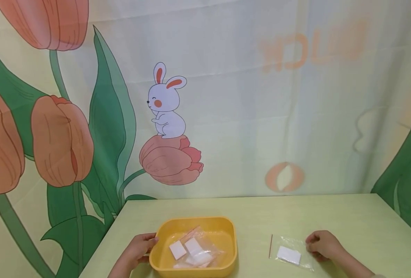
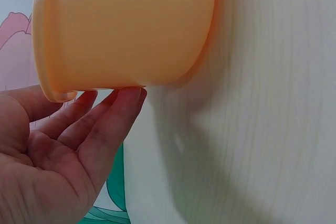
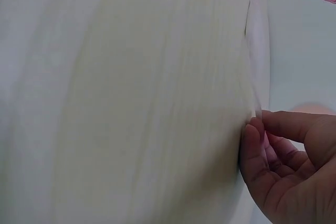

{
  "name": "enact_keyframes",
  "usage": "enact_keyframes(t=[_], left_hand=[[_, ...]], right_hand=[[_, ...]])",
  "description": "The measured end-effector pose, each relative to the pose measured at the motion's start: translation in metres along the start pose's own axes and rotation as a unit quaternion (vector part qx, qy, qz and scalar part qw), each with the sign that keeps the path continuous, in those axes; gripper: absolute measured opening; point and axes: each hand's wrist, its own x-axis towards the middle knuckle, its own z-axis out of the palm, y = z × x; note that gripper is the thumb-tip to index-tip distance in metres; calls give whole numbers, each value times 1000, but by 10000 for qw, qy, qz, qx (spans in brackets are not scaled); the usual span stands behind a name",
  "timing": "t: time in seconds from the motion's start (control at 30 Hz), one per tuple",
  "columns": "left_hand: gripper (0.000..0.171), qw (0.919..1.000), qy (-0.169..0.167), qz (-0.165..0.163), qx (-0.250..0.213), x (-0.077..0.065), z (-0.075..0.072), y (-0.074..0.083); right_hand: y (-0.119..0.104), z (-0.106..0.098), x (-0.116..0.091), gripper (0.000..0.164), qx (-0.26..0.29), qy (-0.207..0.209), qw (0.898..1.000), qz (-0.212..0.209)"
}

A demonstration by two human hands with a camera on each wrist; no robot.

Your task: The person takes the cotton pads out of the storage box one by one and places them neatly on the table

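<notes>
At the left, my left hand (image 1: 138,250) holds a yellow plastic tray (image 1: 198,272) by its left side. In the left wrist view its thumb lies at the rim and its fingers (image 2: 107,124) touch the outer wall. Inside the tray are several white blocks (image 1: 177,250) and clear plastic bags (image 1: 212,247), overlapping one another. To the right, my right hand (image 1: 325,244) pinches the right edge of a small clear zip bag (image 1: 304,251) with a red strip. A white rectangular block (image 1: 289,255) is inside that bag. The right wrist view shows the bag edge between thumb and fingers.
Both hands work over a pale green table (image 1: 257,212). A curtain (image 1: 226,116) printed with tulips and a rabbit hangs behind its back edge.
</notes>
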Motion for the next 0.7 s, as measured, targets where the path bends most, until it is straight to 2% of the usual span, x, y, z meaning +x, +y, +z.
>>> enact_keyframes(t=[0.23, 0.4, 0.6, 0.7], left_hand=[[46, 10000, 3, -32, 5, 4, 0, -2], [46, 10000, 4, 0, -2, 3, -1, -3], [46, 10000, -37, 83, 4, 1, 0, -2], [46, 9999, -24, 96, 31, 1, 0, -2]], right_hand=[[1, 2, 0, 14, -315, 140, 9988, -338], [-1, 3, 0, 25, -388, 193, 9983, -396], [-6, -2, 0, 35, -556, -20, 9979, -318], [-9, -7, 0, 36, -897, -90, 9946, -515]])
